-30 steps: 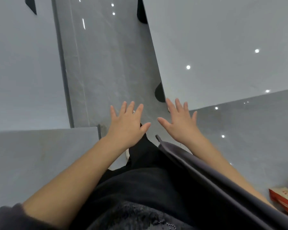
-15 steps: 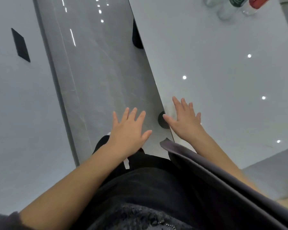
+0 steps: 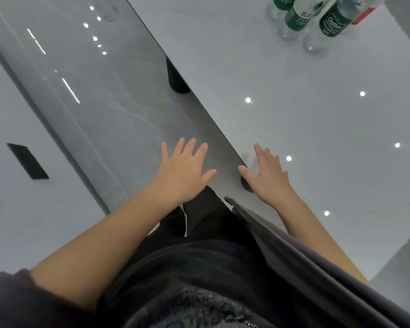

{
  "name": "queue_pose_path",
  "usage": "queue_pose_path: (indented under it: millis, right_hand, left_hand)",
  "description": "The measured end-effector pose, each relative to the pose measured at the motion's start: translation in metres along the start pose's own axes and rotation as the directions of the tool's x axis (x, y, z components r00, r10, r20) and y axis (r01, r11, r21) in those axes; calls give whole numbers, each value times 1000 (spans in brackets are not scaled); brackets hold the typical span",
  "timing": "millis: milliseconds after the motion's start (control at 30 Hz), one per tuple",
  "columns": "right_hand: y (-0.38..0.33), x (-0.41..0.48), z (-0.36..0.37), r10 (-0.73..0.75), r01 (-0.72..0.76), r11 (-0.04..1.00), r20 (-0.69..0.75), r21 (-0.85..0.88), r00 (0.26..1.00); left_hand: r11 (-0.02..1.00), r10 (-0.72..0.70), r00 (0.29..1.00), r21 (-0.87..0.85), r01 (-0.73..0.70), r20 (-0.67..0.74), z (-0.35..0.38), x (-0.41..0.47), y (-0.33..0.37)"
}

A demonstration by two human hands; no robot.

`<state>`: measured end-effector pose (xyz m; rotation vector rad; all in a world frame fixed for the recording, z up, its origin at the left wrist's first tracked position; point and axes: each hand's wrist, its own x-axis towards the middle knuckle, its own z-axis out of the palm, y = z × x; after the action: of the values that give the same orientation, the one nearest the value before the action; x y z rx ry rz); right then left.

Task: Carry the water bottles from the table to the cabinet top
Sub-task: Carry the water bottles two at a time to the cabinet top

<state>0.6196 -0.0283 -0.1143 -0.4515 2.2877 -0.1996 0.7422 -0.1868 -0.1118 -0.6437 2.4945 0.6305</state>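
Observation:
Several clear water bottles stand at the far right of the pale grey table [image 3: 294, 119]: two with green labels [image 3: 298, 17] [image 3: 334, 22], another green one [image 3: 278, 3] behind them, and one with a red label [image 3: 367, 10] cut off by the top edge. My left hand [image 3: 182, 174] hovers flat, fingers spread, over the floor beside the table's edge. Holding nothing, my right hand [image 3: 268, 174] is spread flat over the table's near corner. Both hands are far from the bottles.
A glossy grey floor strip [image 3: 104, 102] runs between the table and a pale surface [image 3: 21, 209] on the left that bears a black rectangular patch [image 3: 27, 160]. A black ribbed table leg [image 3: 175, 79] stands under the table edge. My dark clothing fills the bottom.
The view has swung up and right along the table, bringing the bottles into sight at the top right. Both hands stay spread and empty; the right one now lies over the table's corner.

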Motion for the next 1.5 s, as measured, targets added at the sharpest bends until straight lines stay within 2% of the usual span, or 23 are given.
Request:
queue_pose_path:
  millis: [233, 333, 467, 733, 933, 1033, 1100, 1267, 1367, 1500]
  right_hand:
    - [-35, 56, -35, 124, -100, 970, -95, 221, 988]
    - [-49, 96, -52, 152, -93, 940, -161, 329, 975]
    - [-71, 145, -90, 226, -26, 822, -284, 569, 932]
    - [-98, 241, -152, 447, 57, 615, -407, 786, 796]
    - [-103, 305, -184, 624, 177, 420, -425, 890, 655]
    - [-102, 330, -197, 696, 215, 396, -444, 893, 564]
    - [-102, 337, -199, 728, 213, 384, -436, 899, 529]
    - [-99, 329, -180, 760, 125, 376, -382, 918, 525]
    - [-101, 312, -160, 781, 92, 349, -344, 933, 522]
    - [-114, 282, -141, 823, 71, 295, -291, 953, 488]
  left_hand:
    - [982, 157, 986, 94, -161, 50, -60, 83, -14]
    - [970, 193, 979, 137, -199, 59, -87, 126, -18]
    - [964, 205, 974, 151, -217, 95, -123, 180, -22]
    - [938, 304, 942, 125, -322, 145, -184, 296, -13]
    - [846, 464, 859, 179, -502, 217, -220, 371, -1]
    - [809, 510, 824, 189, -557, 247, -233, 398, 2]
    - [799, 524, 813, 183, -573, 254, -238, 413, 4]
    - [808, 562, 796, 56, -586, 223, -244, 437, 19]
    - [801, 598, 776, -147, -580, 199, -245, 449, 36]
    - [750, 620, 779, -364, -552, 94, -237, 471, 59]
